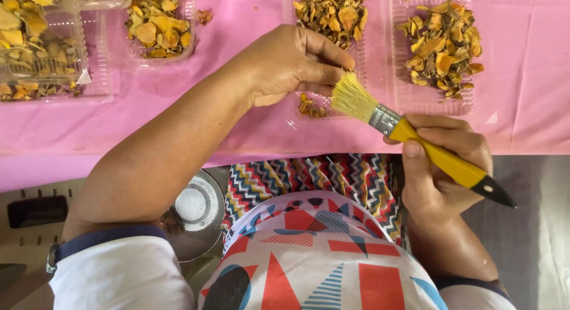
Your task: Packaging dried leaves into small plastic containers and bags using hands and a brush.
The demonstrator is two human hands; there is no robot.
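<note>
Right hand (442, 170) gripping yellow-handled paintbrush (409, 138), bristles aimed at left hand (291, 64). Left hand curled, fingertips pinched together on something too small to tell, above pink tablecloth (237, 126). Nearby: clear plastic trays (401, 96) of dried yellow-orange slices (442, 46). Metal strainer (196, 206) below table edge.

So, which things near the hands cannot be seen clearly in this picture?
- Head view: what the left hand pinches is hidden by its curled fingers.
- Trays at top left and top right: cut off by the frame edge.
- Metal strainer: partly hidden by the left forearm.
- Brush handle: its middle is covered by the right hand.
</note>
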